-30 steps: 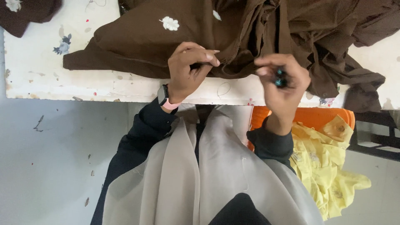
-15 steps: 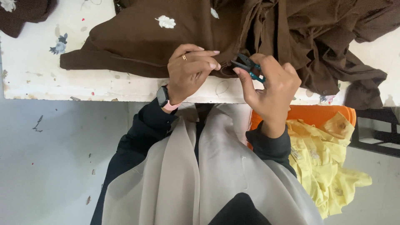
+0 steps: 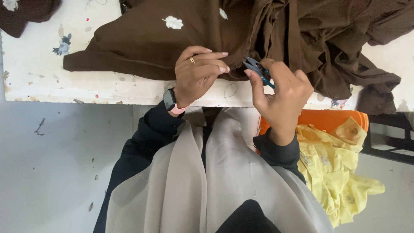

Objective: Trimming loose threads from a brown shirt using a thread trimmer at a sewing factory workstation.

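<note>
At the near edge of a white table [image 3: 39, 82], one person works with two hands on one brown cloth [image 3: 142, 41]. Two small white flower patches show on the cloth, at eleven and twelve o'clock from the hands. One left hand [image 3: 199, 74], with one ring and one wristwatch [image 3: 169, 100], has its grip clenched on a fold of the cloth's hem. One right hand [image 3: 282, 92] is grasping one pair of small teal thread snips [image 3: 258, 70]. The snips lie just beside the left fingertips, at the cloth's edge; their long axis runs from four to ten o'clock, with the blade tips pointing to ten o'clock. One yellow garment [image 3: 336, 168] lies on one orange seat [image 3: 332, 118] at four o'clock.
</note>
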